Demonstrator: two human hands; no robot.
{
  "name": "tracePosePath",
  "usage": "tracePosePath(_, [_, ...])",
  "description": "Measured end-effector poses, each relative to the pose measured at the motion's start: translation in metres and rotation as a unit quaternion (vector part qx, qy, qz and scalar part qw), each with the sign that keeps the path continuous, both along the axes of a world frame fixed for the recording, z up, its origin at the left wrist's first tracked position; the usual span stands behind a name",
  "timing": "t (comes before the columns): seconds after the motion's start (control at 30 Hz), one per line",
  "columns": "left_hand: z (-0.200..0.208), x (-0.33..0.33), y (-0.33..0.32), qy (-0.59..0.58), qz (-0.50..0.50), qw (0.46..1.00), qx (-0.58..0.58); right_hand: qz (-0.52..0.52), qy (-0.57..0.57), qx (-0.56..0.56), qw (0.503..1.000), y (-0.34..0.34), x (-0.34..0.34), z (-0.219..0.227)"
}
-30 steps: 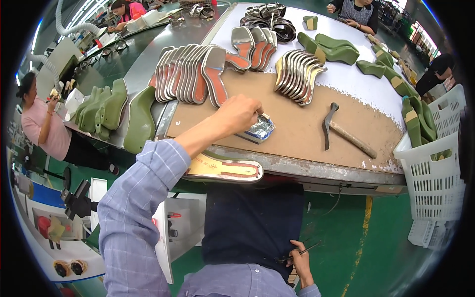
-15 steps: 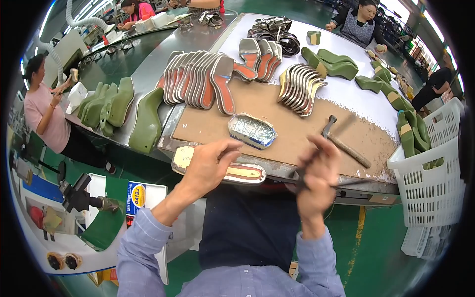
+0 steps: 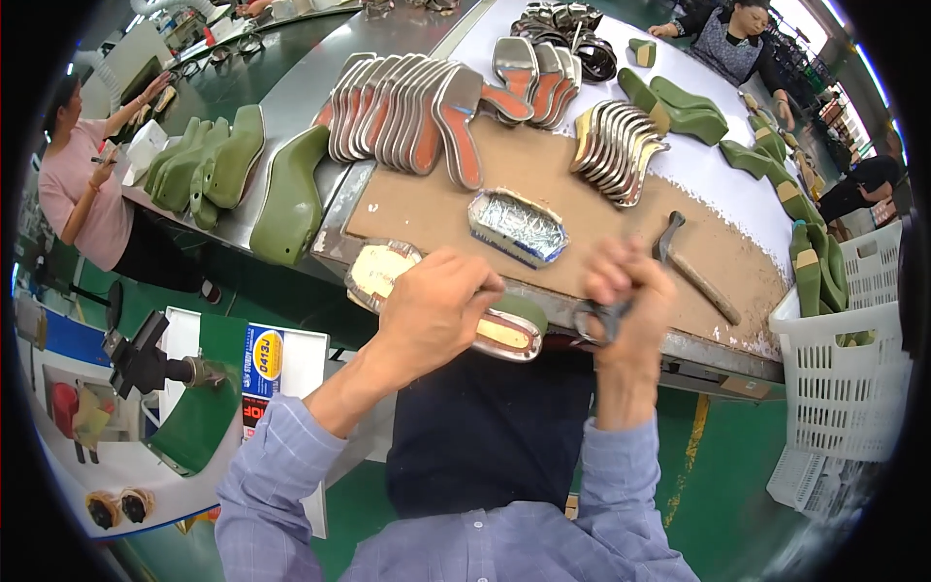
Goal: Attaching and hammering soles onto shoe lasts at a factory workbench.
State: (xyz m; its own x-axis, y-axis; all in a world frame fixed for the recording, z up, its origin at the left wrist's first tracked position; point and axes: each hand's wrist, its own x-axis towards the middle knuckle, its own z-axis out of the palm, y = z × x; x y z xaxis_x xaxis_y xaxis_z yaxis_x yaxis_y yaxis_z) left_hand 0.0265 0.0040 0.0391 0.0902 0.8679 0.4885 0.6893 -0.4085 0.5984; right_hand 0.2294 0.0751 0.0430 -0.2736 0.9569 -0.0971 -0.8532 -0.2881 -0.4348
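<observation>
A sole-up shoe last [image 3: 382,273] lies at the table's near edge, with a pale insole and silvery-brown upper edges; some green shows at its right end. My left hand [image 3: 436,303] is closed over its middle, fingers curled and thumb near the index finger. What these fingertips hold, if anything, is hidden. My right hand [image 3: 630,310], somewhat blurred, is closed round a dark metal hand tool [image 3: 601,322] just right of the last. The tool's kind is unclear. A foil-lined tray of small shiny nails [image 3: 519,228] sits beyond my hands.
A hammer [image 3: 703,281] rests at the right of the brown board. Stacked insole-shaped pieces [image 3: 407,112] and green lasts [image 3: 291,199] stand behind and left. A white basket [image 3: 844,369] is at the right. Co-workers stand left and far right.
The view has shifted, so the table appears higher and further right. The dark tool has turned in my right hand. More green shows at the last's right end.
</observation>
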Motion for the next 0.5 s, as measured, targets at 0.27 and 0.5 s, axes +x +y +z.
tracePosePath(0.27, [-0.005, 0.01, 0.005, -0.053, 0.131, 0.989, -0.039, -0.335, -0.242, -0.061, 0.908, -0.109, 0.127, -0.146])
tracePosePath(0.5, [0.005, 0.012, -0.002, -0.005, 0.008, 0.992, -0.127, -0.277, -0.131, -0.334, 0.891, -0.023, 0.241, -0.358])
